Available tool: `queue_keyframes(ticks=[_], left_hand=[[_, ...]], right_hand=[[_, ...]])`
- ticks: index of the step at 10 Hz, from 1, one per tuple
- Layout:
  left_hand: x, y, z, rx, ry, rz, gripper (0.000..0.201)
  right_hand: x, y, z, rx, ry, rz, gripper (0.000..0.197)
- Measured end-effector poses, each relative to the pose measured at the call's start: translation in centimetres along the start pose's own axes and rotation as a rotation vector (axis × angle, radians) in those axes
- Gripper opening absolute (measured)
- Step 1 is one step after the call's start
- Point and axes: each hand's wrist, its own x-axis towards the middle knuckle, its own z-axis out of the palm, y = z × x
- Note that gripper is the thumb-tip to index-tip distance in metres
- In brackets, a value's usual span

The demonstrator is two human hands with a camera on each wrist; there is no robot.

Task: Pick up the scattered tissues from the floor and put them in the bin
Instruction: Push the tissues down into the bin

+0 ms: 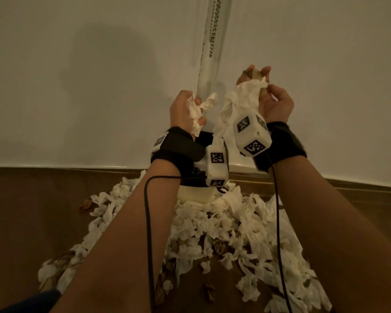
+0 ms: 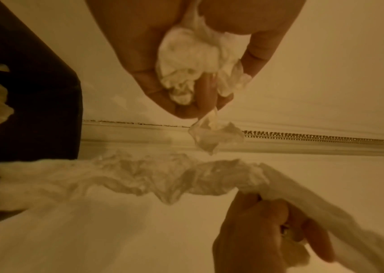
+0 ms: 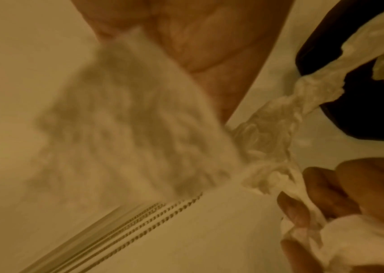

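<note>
Tissues in both hands, bin not in sight

You had a crumpled tissue wad [image 1: 195, 114] clenched in your left hand [image 1: 185, 111] and a long tissue strip [image 1: 237, 102] pinched in your right hand [image 1: 271, 98], raised before the wall [image 1: 99, 75]; most tissues [image 1: 212, 227] lay heaped on the floor [image 1: 32, 211]. Something brownish, possibly a leaf, sat among your right fingers. Bunching the dangling tail first would have made the carry cleaner.

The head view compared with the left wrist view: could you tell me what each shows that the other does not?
Only the head view shows the large pile of tissues on the brown floor and both wrist cameras. Only the left wrist view shows close up how the left hand curls its fingers round its crumpled tissue. Both show the right hand gripping a long hanging tissue and the bead chain.
</note>
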Motion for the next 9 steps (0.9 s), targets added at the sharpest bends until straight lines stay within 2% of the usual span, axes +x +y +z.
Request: queue_keyframes(ticks=[2, 3, 4, 5, 6, 7, 9], left_hand=[[1.4, -1.0, -2.4, 0.103, 0.071, -0.043, 0.023], [1.9, -2.1, -3.9, 0.243, 0.152, -0.083, 0.022], [2.2, -3.6, -5.5, 0.505, 0.205, -0.058, 0.020], [2.3, -4.3, -6.4, 0.813, 0.207, -0.064, 0.032], [2.9, -4.4, -7.1, 0.886, 0.265, -0.118, 0.040], [3.5, -4.1, -7.1, 0.856, 0.351, -0.200, 0.057], [4.5, -4.1, -7.9, 0.420, 0.344, -0.263, 0.071]], right_hand=[[0.8, 2.5, -4.6, -0.065, 0.079, 0.035, 0.029], [0.6, 3.5, -6.9, -0.201, 0.147, 0.104, 0.031], [0.8, 3.7, -8.5, -0.347, 0.265, 0.171, 0.031], [1.3, 4.1, -9.1, -0.412, 0.375, 0.242, 0.038], [1.5, 4.4, -9.1, -0.464, 0.383, 0.304, 0.046], [1.9, 4.1, -9.4, -0.492, 0.352, 0.332, 0.055], [2.2, 3.2, -10.3, -0.679, 0.311, 0.396, 0.073]])
